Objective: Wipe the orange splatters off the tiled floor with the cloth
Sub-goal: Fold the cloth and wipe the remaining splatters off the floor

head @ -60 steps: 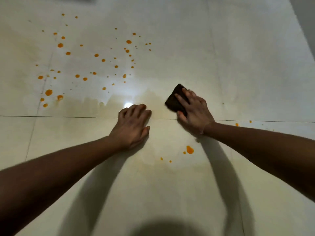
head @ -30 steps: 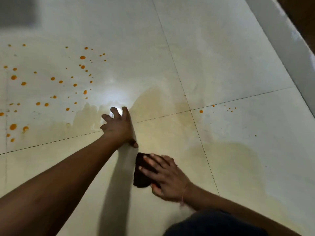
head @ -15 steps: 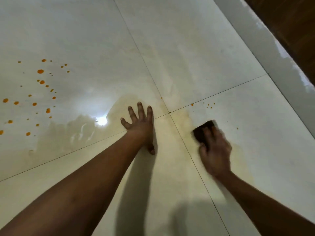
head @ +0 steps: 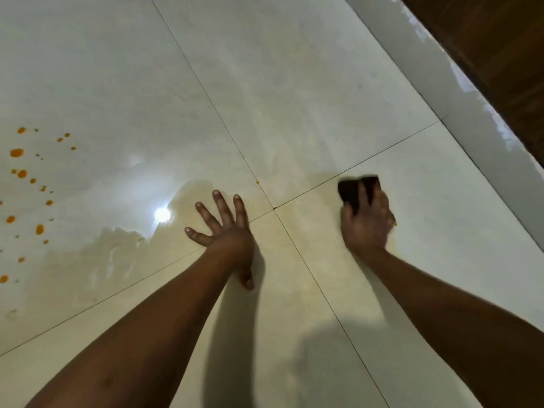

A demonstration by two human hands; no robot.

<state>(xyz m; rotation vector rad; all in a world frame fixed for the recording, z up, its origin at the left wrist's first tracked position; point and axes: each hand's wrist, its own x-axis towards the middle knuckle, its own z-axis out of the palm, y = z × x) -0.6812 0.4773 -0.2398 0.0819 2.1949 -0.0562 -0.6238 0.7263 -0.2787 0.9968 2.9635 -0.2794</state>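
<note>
Down on the tiled floor (head: 294,83), just right of where four tiles meet, my right hand (head: 366,225) presses a dark cloth (head: 350,188) flat against the tile. My fingers lie over the cloth, bent around it, so only its far end and left corner show past them. That hand is a little blurred. The cloth sits right beside the grout line that runs off to the right, on the near side of it. A tiny orange speck shows at the right edge of my hand, next to the little finger.

My left hand (head: 226,231) is planted on the floor to the left of the crossing, holding nothing, fingers spread wide and the thumb pointing back toward me. It rests on a pale yellowish wet smear (head: 123,254) that spreads out to the left and also under and around my right hand. A bright spot of reflected light (head: 162,214) gleams just left of my left fingers.

Far to the left, well apart from both hands, a scatter of orange splatters (head: 17,153) dots the tile, running down the left edge of view. One small orange dot (head: 257,182) lies on the grout line just beyond the crossing. Along the right runs a pale skirting strip (head: 441,72), with brown wood (head: 500,39) behind it.
</note>
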